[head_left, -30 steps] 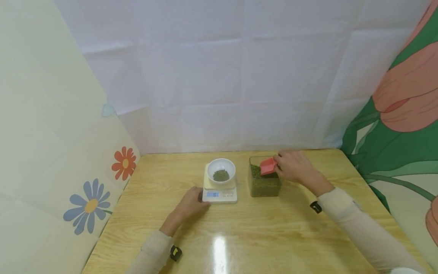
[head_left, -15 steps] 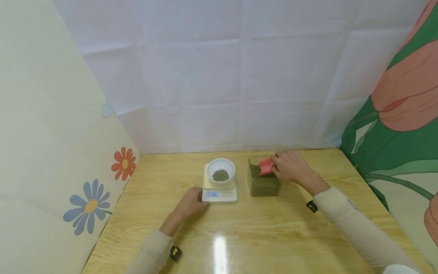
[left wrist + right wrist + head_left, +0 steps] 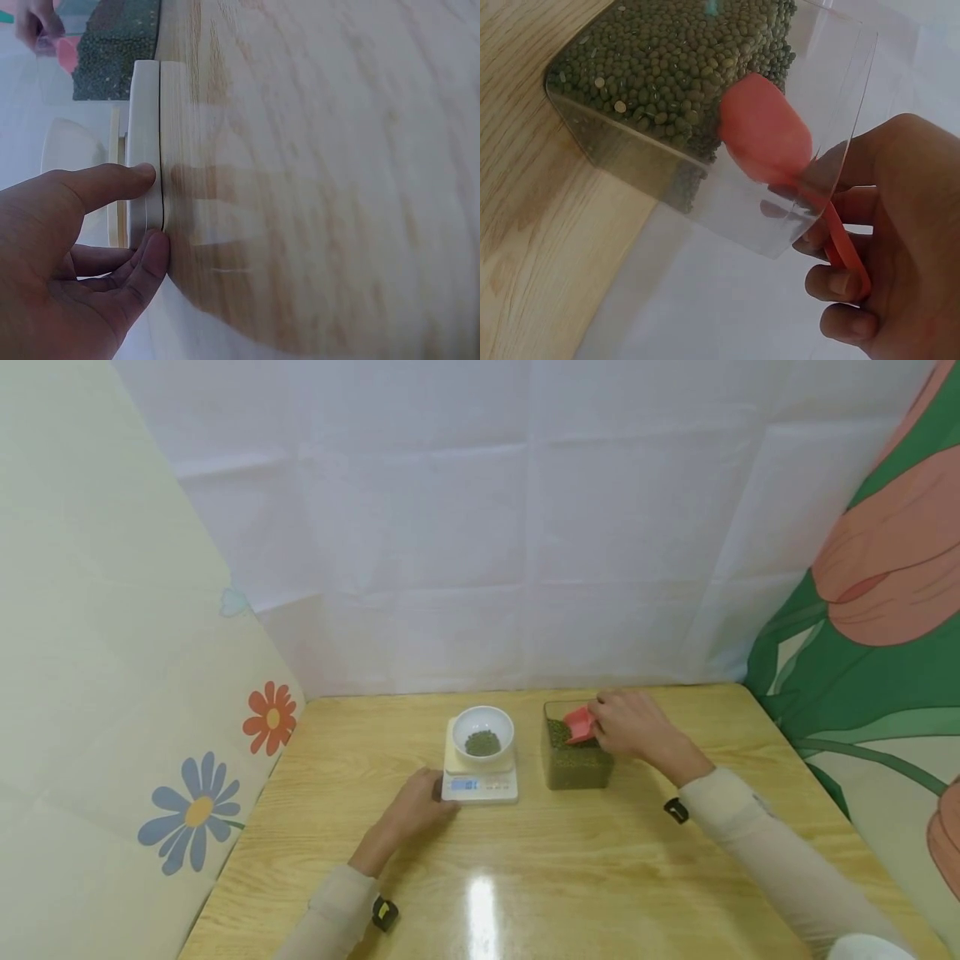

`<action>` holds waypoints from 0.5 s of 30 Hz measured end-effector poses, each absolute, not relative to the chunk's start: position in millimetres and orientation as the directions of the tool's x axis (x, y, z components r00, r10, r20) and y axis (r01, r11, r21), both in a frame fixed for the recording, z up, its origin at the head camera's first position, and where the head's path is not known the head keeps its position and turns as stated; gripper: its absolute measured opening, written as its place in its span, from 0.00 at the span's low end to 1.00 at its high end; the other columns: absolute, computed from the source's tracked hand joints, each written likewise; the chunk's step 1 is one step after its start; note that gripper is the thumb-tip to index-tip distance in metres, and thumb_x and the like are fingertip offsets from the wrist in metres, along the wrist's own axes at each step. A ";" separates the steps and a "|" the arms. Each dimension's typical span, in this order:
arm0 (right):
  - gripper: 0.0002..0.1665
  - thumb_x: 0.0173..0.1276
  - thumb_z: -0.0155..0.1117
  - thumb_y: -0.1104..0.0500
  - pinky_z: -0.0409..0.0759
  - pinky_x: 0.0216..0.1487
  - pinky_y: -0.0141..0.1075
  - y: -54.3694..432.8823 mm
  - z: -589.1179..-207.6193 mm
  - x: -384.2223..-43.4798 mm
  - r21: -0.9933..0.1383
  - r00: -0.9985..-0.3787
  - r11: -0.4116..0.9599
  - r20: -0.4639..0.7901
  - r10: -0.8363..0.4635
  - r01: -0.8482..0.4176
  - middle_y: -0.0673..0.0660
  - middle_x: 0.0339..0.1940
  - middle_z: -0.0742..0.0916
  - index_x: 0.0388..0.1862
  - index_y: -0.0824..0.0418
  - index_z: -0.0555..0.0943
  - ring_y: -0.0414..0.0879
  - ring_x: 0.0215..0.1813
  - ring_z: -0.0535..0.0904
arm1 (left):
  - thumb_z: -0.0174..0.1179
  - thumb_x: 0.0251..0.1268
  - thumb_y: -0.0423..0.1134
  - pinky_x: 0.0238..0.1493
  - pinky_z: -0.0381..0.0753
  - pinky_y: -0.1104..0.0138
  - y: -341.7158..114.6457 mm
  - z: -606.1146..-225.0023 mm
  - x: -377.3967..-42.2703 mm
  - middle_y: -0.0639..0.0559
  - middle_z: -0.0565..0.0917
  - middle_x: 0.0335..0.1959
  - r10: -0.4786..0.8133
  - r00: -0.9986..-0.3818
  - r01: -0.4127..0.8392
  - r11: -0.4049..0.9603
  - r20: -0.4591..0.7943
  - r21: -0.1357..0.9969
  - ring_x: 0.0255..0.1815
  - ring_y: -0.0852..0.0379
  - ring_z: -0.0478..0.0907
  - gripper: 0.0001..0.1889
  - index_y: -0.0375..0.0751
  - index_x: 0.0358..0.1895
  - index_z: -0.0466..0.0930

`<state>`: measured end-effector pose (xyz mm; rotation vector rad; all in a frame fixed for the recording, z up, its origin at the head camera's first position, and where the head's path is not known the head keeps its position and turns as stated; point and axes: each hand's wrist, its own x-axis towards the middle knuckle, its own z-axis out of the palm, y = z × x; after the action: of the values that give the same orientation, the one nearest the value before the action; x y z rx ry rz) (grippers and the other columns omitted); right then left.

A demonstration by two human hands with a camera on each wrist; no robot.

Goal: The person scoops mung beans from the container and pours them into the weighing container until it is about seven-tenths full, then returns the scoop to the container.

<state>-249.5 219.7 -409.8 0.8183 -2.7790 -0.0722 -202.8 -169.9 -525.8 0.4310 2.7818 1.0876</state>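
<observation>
My left hand (image 3: 415, 803) grips the near left corner of a white kitchen scale (image 3: 497, 790). In the left wrist view one digit lies on the scale's side (image 3: 144, 112) while others curl at the corner. A white bowl (image 3: 471, 723) with a small heap of mung beans (image 3: 482, 743) stands on the scale. To its right is a clear square container (image 3: 579, 777) of mung beans (image 3: 682, 60). My right hand (image 3: 632, 725) holds a red scoop (image 3: 763, 127) by its handle over the container's rim, the scoop's head inside against the beans.
Scale and container stand side by side on a wooden table (image 3: 570, 877), near its back edge. A white cloth (image 3: 420, 552) hangs behind. Flower-printed sheets flank both sides. A white round thing (image 3: 870, 947) shows at the lower right.
My right hand has shifted a little left, taking the scoop further toward the container's left side. My left hand has stayed at the scale.
</observation>
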 end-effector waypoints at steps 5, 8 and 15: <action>0.04 0.66 0.64 0.63 0.73 0.23 0.39 216.2 -410.9 -251.7 0.107 -0.812 0.840 0.214 -0.542 -0.532 0.53 0.24 0.79 0.31 0.61 0.82 0.47 0.25 0.72 | 0.76 0.62 0.38 0.60 0.86 0.48 -170.1 -525.2 -202.5 0.45 0.87 0.47 0.312 -0.950 0.223 0.692 -0.006 0.687 0.49 0.50 0.80 0.19 0.37 0.55 0.87; 0.05 0.65 0.63 0.63 0.71 0.23 0.38 215.3 -411.8 -252.3 0.109 -0.812 0.840 0.217 -0.542 -0.532 0.53 0.23 0.78 0.28 0.60 0.80 0.46 0.24 0.70 | 0.76 0.61 0.38 0.61 0.85 0.47 -170.3 -525.4 -202.3 0.44 0.87 0.47 0.311 -0.950 0.222 0.691 -0.006 0.688 0.50 0.50 0.80 0.20 0.36 0.55 0.87; 0.06 0.65 0.63 0.64 0.68 0.21 0.36 213.7 -412.0 -250.9 0.104 -0.816 0.844 0.218 -0.536 -0.526 0.52 0.22 0.77 0.27 0.60 0.80 0.45 0.24 0.68 | 0.77 0.60 0.37 0.62 0.85 0.47 -170.0 -526.4 -203.4 0.45 0.87 0.47 0.313 -0.950 0.230 0.695 0.002 0.682 0.50 0.49 0.80 0.20 0.37 0.55 0.87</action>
<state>-250.9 213.7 -412.0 0.8142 -2.7839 -0.0566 -203.4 -170.0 -526.4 0.4483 2.7855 1.0970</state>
